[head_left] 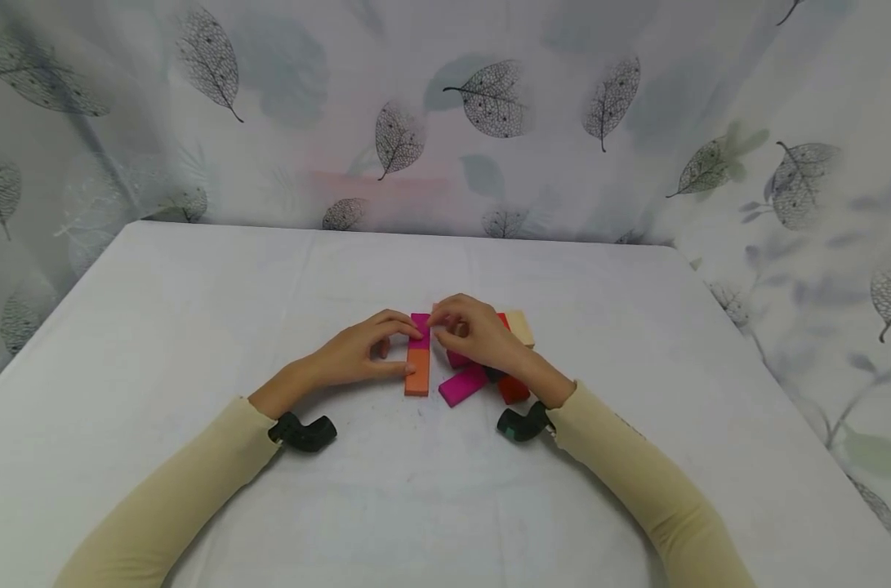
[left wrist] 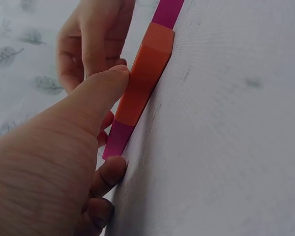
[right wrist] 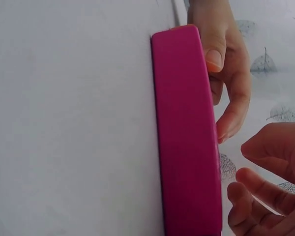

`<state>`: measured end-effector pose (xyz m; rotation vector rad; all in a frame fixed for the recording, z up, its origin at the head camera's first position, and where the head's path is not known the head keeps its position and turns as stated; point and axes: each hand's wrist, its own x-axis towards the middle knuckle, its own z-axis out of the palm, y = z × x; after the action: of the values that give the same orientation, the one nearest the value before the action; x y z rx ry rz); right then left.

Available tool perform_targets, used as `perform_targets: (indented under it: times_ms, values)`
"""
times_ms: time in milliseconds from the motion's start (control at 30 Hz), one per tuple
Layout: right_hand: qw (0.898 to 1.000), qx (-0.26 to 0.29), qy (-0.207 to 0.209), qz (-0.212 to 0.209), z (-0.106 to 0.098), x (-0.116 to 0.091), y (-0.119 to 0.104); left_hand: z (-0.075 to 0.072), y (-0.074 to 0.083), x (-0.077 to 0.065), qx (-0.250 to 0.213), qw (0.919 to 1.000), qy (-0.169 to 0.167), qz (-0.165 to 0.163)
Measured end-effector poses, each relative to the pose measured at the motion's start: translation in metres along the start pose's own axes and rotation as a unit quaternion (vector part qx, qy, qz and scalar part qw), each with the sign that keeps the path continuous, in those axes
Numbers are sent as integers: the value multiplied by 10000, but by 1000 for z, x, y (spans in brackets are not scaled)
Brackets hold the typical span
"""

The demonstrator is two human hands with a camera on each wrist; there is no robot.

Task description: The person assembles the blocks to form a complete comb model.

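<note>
An orange block (head_left: 418,381) and a magenta block (head_left: 420,343) lie end to end in a line on the white table. My left hand (head_left: 360,349) rests at their left side, thumb on the orange block and index fingertip on the magenta one. The thumb touches the orange block (left wrist: 141,83) in the left wrist view too. Just right of the line's far end, my right hand (head_left: 478,331) hovers with loosely bent fingers. Its thumb and fingers stand apart with nothing between them in the right wrist view, beside a large near magenta block (right wrist: 187,132).
Under and beside the right hand lies a loose pile: a magenta block (head_left: 463,385), a red block (head_left: 514,390), a cream block (head_left: 519,327) and a dark piece, partly hidden. Black curved wrist mounts (head_left: 309,434) stick out from both sleeves. A leaf-patterned curtain (head_left: 283,147) hangs behind the table.
</note>
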<state>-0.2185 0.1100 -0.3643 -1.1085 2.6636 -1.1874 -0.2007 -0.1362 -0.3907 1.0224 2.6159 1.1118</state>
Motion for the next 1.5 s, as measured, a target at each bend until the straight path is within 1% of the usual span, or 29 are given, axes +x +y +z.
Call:
perform_targets:
  times_ms: [67, 167, 367, 467, 600, 767, 867, 1067, 1133, 1267, 1500]
  values:
    - [10000, -16, 67, 43, 0, 1, 1, 1, -1, 0, 4, 10000, 28, 8]
    - [9998, -85, 62, 184, -1, 3, 0, 1, 0, 0, 34, 10000, 54, 18]
    - [9975, -478, 97, 515, -1, 6, 2, 0, 2, -1, 75, 10000, 55, 36]
    - [9965, -640, 252, 477, -1, 7, 3, 0, 2, -1, 73, 10000, 48, 30]
    - [9956, -719, 406, 455, -3, 8, 4, 0, 2, -1, 67, 10000, 43, -14]
    - [9951, -600, 247, 753, -5, 8, 6, 0, 2, -1, 63, 10000, 51, -8]
    - [9945, -573, 150, 862, -6, 7, 7, 1, 2, -1, 87, 10000, 46, -16]
    - [9917, -671, -35, 1099, -7, 10, 6, 1, 0, -1, 143, 9999, 59, 6]
    - [9906, -722, -100, 1156, -8, 12, 5, 0, -1, -2, 151, 9999, 53, -44]
    - [9901, -863, -218, 1087, -11, 15, 2, -1, -1, -2, 128, 9998, 39, -129]
    - [9865, -898, -499, 1279, -13, 19, 3, -1, 2, -2, 53, 10000, 1, -81]
